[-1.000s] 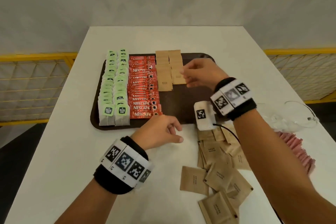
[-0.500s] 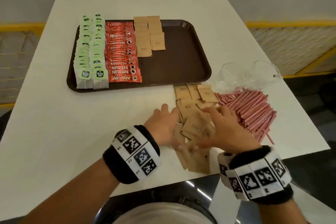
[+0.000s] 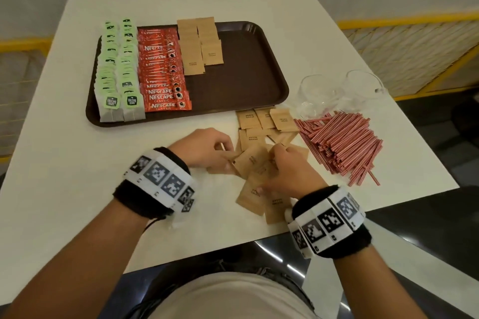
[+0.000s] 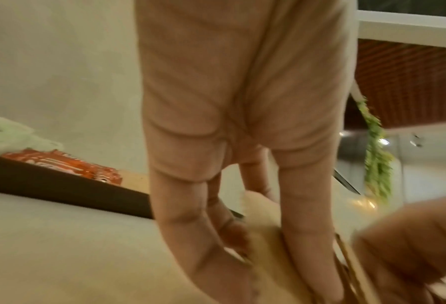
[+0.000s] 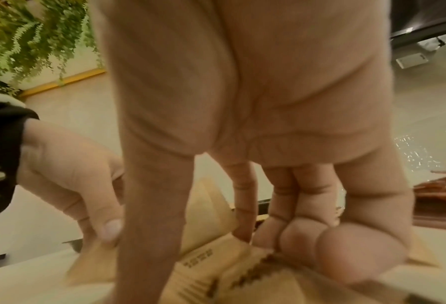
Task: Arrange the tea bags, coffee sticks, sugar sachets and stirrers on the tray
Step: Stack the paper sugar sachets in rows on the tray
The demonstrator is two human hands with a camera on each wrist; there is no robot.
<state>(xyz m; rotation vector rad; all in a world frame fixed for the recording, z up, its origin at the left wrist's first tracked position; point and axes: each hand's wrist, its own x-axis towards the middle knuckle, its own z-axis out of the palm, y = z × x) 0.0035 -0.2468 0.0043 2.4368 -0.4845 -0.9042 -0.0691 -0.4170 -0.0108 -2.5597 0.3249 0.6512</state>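
Observation:
On the brown tray [image 3: 238,77] lie rows of green tea bags [image 3: 116,72], red coffee sticks [image 3: 160,72] and two short columns of brown sugar sachets [image 3: 199,46]. Loose sugar sachets [image 3: 259,122] are scattered on the table in front of the tray. My left hand [image 3: 225,160] pinches a sachet [image 4: 263,226] at the pile's left edge. My right hand [image 3: 269,163] sits on the pile, its thumb and forefinger around a sachet [image 5: 208,207] and its other fingers curled on those below. Red stirrers [image 3: 342,142] lie heaped to the right.
Two empty clear glasses [image 3: 316,93] [image 3: 363,88] stand right of the tray, behind the stirrers. The right half of the tray is bare. The white table's [image 3: 64,163] front edge runs just below my wrists. A yellow railing [image 3: 414,21] lines the far right.
My right hand came back from the tray's sachet column to the loose pile. My left hand moved right from the tray's front rim to the same pile. Both now hold sachets.

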